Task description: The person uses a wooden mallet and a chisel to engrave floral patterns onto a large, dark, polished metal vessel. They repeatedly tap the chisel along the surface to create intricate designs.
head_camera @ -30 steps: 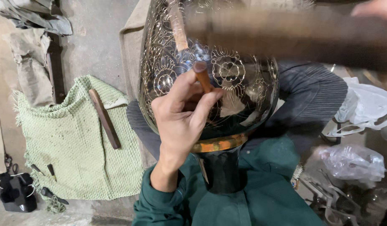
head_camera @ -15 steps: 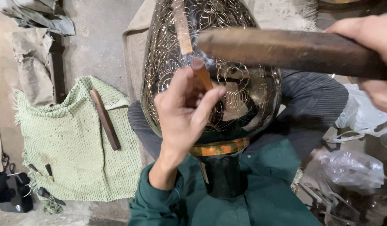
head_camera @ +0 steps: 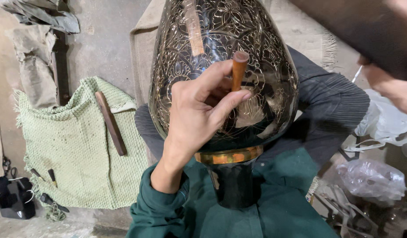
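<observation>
A large dark metal vase (head_camera: 260,57) with fine engraved floral lines rests across my lap, its neck and an orange-brown band (head_camera: 230,156) toward me. My left hand (head_camera: 199,114) pinches a short brown chisel (head_camera: 238,70) upright against the vase's belly. My right hand (head_camera: 395,90) sits at the right edge, blurred, gripping a thick dark wooden mallet (head_camera: 366,31) raised across the top right corner.
A green knitted cloth (head_camera: 75,154) lies on the floor at left with a wooden stick (head_camera: 111,123) and small tools (head_camera: 51,176) on it. Grey rags (head_camera: 33,53) lie beyond it. Clear plastic bags (head_camera: 371,178) sit at right.
The mallet has swung up from the chisel's head to the top right corner. The view has pulled closer to the vase; my left hand still holds the chisel in place.
</observation>
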